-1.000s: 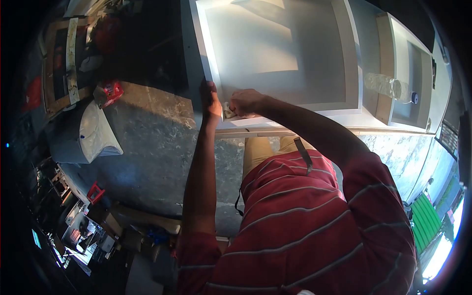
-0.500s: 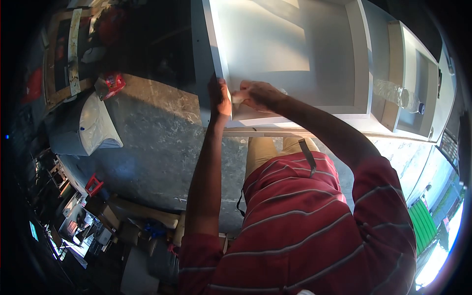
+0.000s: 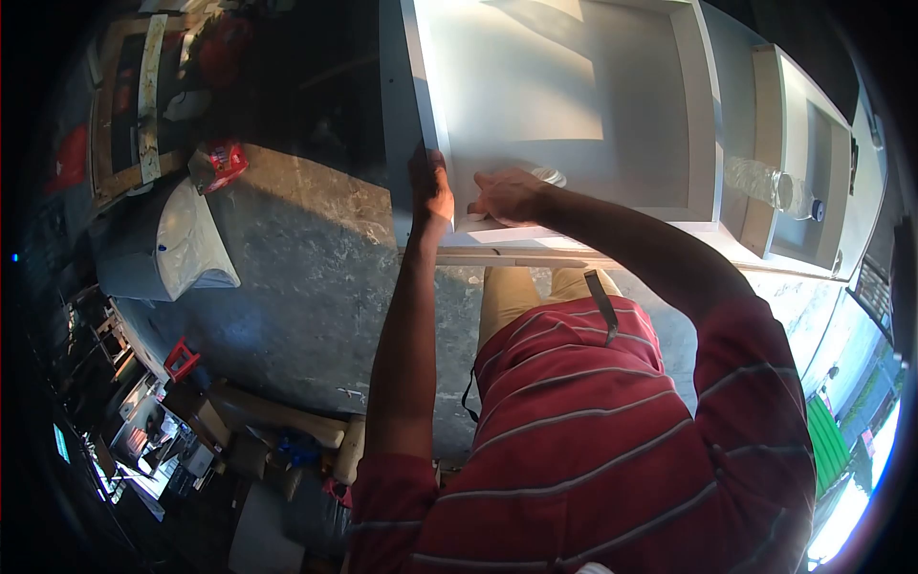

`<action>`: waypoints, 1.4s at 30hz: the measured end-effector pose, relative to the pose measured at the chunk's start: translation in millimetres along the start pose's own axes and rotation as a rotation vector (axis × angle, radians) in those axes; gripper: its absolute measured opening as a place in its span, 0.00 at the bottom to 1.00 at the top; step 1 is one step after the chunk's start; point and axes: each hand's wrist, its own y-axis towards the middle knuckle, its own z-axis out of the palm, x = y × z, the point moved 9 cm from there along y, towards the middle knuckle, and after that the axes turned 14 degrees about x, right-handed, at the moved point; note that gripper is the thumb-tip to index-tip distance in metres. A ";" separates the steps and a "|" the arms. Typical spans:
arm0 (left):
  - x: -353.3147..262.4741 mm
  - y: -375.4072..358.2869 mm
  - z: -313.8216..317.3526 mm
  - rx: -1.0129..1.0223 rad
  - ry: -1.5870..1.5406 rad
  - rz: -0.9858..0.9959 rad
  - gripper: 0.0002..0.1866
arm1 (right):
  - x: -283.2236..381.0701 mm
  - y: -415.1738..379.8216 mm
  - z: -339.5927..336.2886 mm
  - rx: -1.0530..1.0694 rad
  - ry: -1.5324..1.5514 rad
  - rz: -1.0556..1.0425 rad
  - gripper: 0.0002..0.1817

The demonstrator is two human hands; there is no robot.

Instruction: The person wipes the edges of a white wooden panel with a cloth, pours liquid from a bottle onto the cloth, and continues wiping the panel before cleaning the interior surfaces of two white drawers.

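Note:
A shallow white box-like frame lies in front of me, its flat panel surrounded by raised walls. My left hand is closed around the left wall near the front corner, the thumb on the inner side. Inside that same corner, my right hand is low over the panel with its fingers curled together. Something small and pale may be at its fingertips, but I cannot make it out. Just behind the right hand a white, ridged round object rests on the panel, partly hidden by the hand.
On the right, a clear plastic bottle lies on its side near a second white frame. Left on the floor are a red packet and a grey, pale-topped item. A red stool stands farther off.
My right hand has moved off the left wall, slightly right and down toward the front corner. My left hand stays on the wall. The view has shifted slightly.

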 end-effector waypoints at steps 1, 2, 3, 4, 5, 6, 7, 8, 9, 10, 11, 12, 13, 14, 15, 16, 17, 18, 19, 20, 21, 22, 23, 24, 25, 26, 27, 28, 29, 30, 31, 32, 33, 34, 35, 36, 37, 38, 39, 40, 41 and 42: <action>6.7 1.1 4.9 0.056 -0.021 -0.031 0.24 | 0.6 -5.9 3.1 0.019 -0.107 -0.026 0.14; 4.6 1.8 5.6 0.056 -0.024 -0.032 0.24 | -7.0 -14.4 5.2 0.034 -0.203 -0.030 0.13; 3.7 2.6 5.0 0.045 0.008 -0.050 0.25 | -22.7 -26.8 6.9 0.042 -0.169 0.022 0.11; 2.3 2.0 2.8 0.033 0.042 -0.071 0.25 | -38.2 -40.9 9.8 0.051 -0.135 0.071 0.09; -0.8 1.0 1.4 0.029 0.041 -0.076 0.25 | -55.4 -55.0 17.9 0.054 -0.144 0.056 0.09; -4.5 -0.7 1.9 0.036 0.012 -0.081 0.25 | -69.4 -73.9 23.9 0.043 -0.165 0.043 0.09; -7.8 -1.4 2.8 0.041 -0.016 -0.084 0.26 | -93.5 -91.6 34.7 0.089 -0.043 0.112 0.10; -11.0 -2.7 2.1 0.026 -0.023 -0.099 0.25 | -114.9 -107.3 42.7 0.134 0.076 0.182 0.11; -10.7 -3.2 1.2 0.015 -0.026 -0.102 0.25 | -122.2 -124.5 43.2 0.164 0.019 0.192 0.12; -14.9 -2.4 0.3 0.011 -0.007 -0.080 0.25 | -122.4 -135.8 41.9 0.192 -0.037 0.204 0.13; -19.1 -2.5 -0.3 0.009 0.013 -0.059 0.24 | -118.8 -134.4 42.6 0.197 -0.043 0.201 0.13; -19.6 -3.5 0.1 0.020 -0.001 -0.074 0.24 | -120.5 -131.7 46.4 0.220 0.097 0.233 0.13; -18.0 -2.3 -0.1 0.018 -0.004 -0.074 0.24 | -120.3 -127.4 49.9 0.243 0.241 0.266 0.13; -17.5 -2.8 0.5 0.027 -0.023 -0.036 0.23 | -106.0 -106.4 49.9 0.156 0.170 0.188 0.12; -19.2 -2.1 0.7 0.033 -0.039 0.004 0.23 | -86.4 -80.9 44.3 0.065 0.097 0.109 0.12; -19.9 -1.3 1.5 0.029 -0.035 0.004 0.23 | -66.0 -61.8 35.2 0.055 0.095 0.093 0.12; -21.0 -2.7 0.9 -0.001 -0.031 0.003 0.22 | -44.2 -42.3 27.3 0.045 0.096 0.073 0.13; -20.1 -4.8 -1.0 -0.029 -0.025 0.000 0.21 | -30.0 -24.4 22.9 0.141 0.199 0.072 0.18; -15.6 -5.5 -2.7 -0.028 -0.017 -0.005 0.21 | -17.4 -13.3 18.5 0.237 0.305 0.071 0.24; -12.9 -4.2 -0.1 0.025 0.046 0.008 0.21 | -6.3 -7.3 11.3 0.235 0.311 0.064 0.24; -10.2 -4.3 3.9 0.079 0.106 0.020 0.20 | 3.3 -4.8 4.8 0.228 0.347 0.063 0.23; -13.4 -5.9 4.3 0.082 0.110 0.018 0.20 | 6.6 -3.7 2.5 0.221 0.381 0.065 0.22; -18.8 -6.3 2.3 0.044 0.065 0.044 0.20 | 3.8 -2.5 4.0 0.218 0.379 0.065 0.22; -23.7 -5.5 -1.5 0.004 0.020 0.070 0.19 | -1.0 -0.3 2.6 0.154 0.369 0.053 0.18; -18.2 -3.8 -1.5 0.001 0.022 0.070 0.19 | -4.4 0.7 1.0 0.094 0.361 0.039 0.16; -16.9 -2.2 0.3 0.010 0.073 0.112 0.19 | -10.6 2.8 3.3 0.096 0.358 0.036 0.16; -14.9 -3.5 2.3 0.019 0.124 0.150 0.18 | -19.9 4.3 0.7 0.039 0.473 0.022 0.16; -17.4 -5.0 1.3 0.017 0.124 0.145 0.18 | -28.3 6.1 1.3 -0.020 0.589 0.009 0.18; -17.6 -4.9 0.7 0.014 0.112 0.109 0.18 | -31.0 9.2 8.6 -0.017 0.590 0.008 0.18; -18.4 -4.8 0.5 0.012 0.099 0.074 0.19 | -23.0 11.9 12.0 -0.027 0.451 -0.081 0.18; -20.3 -4.2 0.3 0.013 0.097 0.077 0.19 | -10.4 8.6 7.3 -0.039 0.309 -0.168 0.19; -19.3 -3.4 0.1 0.027 0.041 0.059 0.19 | 2.1 -1.3 -2.8 -0.121 0.206 -0.246 0.15; -18.2 -2.9 0.2 0.040 -0.013 0.040 0.20 | 3.3 0.5 -3.7 -0.122 0.205 -0.246 0.15; -17.0 -1.6 1.7 0.040 -0.011 0.041 0.20 | -1.1 4.7 -2.9 -0.118 0.184 -0.180 0.13; -14.1 -1.6 1.4 0.005 -0.004 0.021 0.20 | -5.6 8.0 -1.4 -0.115 0.165 -0.113 0.12; -11.1 -3.0 0.6 -0.029 0.002 0.000 0.21 | -5.9 9.5 -0.8 -0.117 0.170 -0.114 0.12; -10.9 -3.4 0.6 -0.025 0.004 0.001 0.21 | -4.5 8.7 -3.3 -0.122 0.157 -0.119 0.12; -11.3 -3.3 0.1 -0.019 0.020 0.003 0.22 | -3.1 7.3 -5.6 -0.127 0.143 -0.122 0.11; -12.3 -2.4 0.2 -0.014 0.037 0.008 0.22 | -1.9 4.9 -6.7 -0.131 0.144 -0.120 0.11; -12.1 -2.0 0.5 -0.014 0.038 0.011 0.22 | 5.1 0.9 -7.6 -0.102 -0.003 -0.100 0.11; -11.0 -2.3 1.1 -0.004 0.040 0.009 0.22 | 10.4 -0.9 -7.7 -0.072 -0.150 -0.080 0.11; -9.1 -2.5 1.5 0.005 0.042 0.005 0.23 | 8.7 -0.9 -10.0 -0.074 -0.153 -0.080 0.11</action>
